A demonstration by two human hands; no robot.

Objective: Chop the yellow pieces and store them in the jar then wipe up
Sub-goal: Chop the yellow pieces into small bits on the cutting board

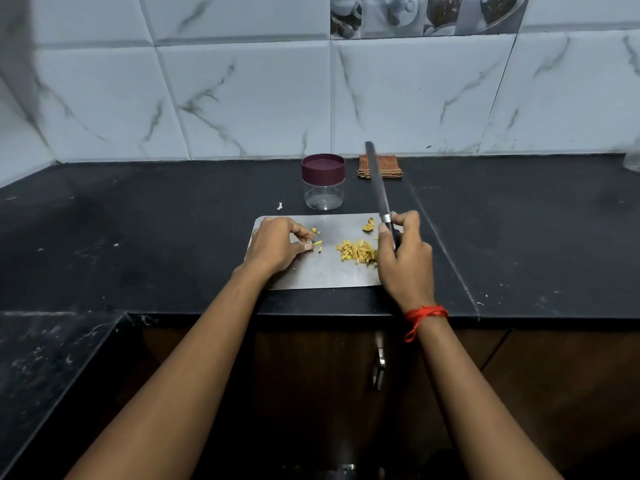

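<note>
Slivers (358, 252), thin yellow, heaped; right grip (407, 265) clasps knife (378, 188); left grip (277, 247) loosely curled beside strays (318, 242).

Both forearms are bare and sleeveless, with a red thread (425, 315) knotted round the right wrist.

The white wall tiles (242, 98) look bright with soft light, but the black tabletop (138, 220) and the cupboard (311, 368) under it are dark. The knife (377, 183) looks blurry. Straight lines bend near the edges, and the top left corner sits in shadow.
</note>
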